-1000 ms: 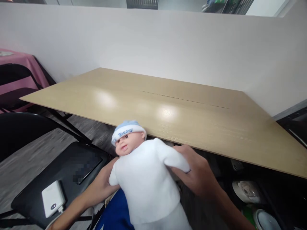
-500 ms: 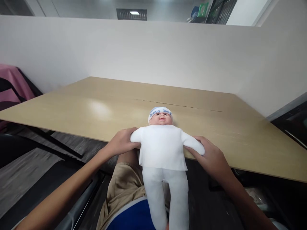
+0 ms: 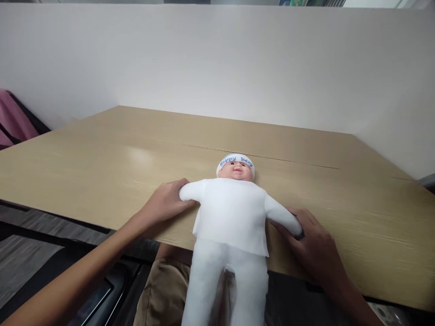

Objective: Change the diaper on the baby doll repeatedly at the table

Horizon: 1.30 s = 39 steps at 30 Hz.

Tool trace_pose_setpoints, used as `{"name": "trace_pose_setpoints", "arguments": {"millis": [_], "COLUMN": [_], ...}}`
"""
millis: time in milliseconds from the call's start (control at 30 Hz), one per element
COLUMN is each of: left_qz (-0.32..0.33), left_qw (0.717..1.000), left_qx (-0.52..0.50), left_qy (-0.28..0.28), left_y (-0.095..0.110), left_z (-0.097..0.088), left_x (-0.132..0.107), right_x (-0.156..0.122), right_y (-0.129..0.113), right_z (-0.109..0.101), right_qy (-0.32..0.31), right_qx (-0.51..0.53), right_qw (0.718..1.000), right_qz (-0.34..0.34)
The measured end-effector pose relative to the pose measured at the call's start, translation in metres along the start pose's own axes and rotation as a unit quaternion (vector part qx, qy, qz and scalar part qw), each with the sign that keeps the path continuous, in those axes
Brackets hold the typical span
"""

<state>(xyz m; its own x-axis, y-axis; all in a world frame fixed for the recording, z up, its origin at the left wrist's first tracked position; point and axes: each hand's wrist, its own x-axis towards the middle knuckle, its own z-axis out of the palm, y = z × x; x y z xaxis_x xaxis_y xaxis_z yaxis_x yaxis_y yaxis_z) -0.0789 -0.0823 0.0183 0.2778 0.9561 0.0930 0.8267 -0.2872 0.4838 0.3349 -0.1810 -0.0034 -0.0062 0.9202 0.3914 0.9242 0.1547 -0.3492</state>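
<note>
Laying the baby doll [image 3: 231,213] face-up on the wooden surface [image 3: 102,167], my left hand [image 3: 163,203] and right hand [image 3: 314,246] each grip one arm; its legs hang off the near edge.

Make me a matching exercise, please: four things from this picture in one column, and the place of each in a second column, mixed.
1. left hand
2. right hand
3. cap
4. legs

A. on the doll's head
B. hang past the table edge
C. on the doll's arm, picture left
D. on the doll's arm, picture right

Pairs: 1-C, 2-D, 3-A, 4-B
</note>
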Motion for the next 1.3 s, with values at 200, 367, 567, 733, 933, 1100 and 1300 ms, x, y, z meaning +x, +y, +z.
{"name": "trace_pose_setpoints", "arguments": {"millis": [200, 367, 567, 733, 933, 1100, 1300], "left_qz": [0.003, 0.035, 0.052, 0.042, 0.052, 0.113, 0.111], "left_qw": [1.000, 0.999, 0.994, 0.985, 0.977, 0.979, 0.987], "left_qx": [-0.016, 0.020, 0.079, 0.129, 0.142, 0.084, 0.039], "left_qy": [0.008, 0.016, 0.050, 0.109, 0.149, 0.149, 0.110], "left_y": [-0.012, -0.021, -0.039, -0.051, -0.055, -0.074, -0.092], "left_z": [0.004, 0.010, 0.020, 0.032, 0.037, 0.030, 0.025], "left_x": [0.050, 0.094, 0.150, 0.205, 0.245, 0.225, 0.220], "right_x": [0.050, 0.099, 0.158, 0.211, 0.250, 0.234, 0.230], "right_y": [0.014, 0.031, 0.045, 0.056, 0.068, 0.074, 0.079], "right_z": [0.016, 0.037, 0.063, 0.081, 0.094, 0.089, 0.087], "right_qy": [-0.043, -0.048, -0.014, -0.010, -0.003, 0.002, -0.016], "right_qx": [0.017, 0.000, -0.001, 0.010, 0.009, 0.017, 0.021], "right_qw": [0.999, 0.999, 1.000, 1.000, 1.000, 0.999, 0.998], "right_qz": [0.011, 0.005, -0.014, -0.009, 0.005, -0.044, -0.057]}}
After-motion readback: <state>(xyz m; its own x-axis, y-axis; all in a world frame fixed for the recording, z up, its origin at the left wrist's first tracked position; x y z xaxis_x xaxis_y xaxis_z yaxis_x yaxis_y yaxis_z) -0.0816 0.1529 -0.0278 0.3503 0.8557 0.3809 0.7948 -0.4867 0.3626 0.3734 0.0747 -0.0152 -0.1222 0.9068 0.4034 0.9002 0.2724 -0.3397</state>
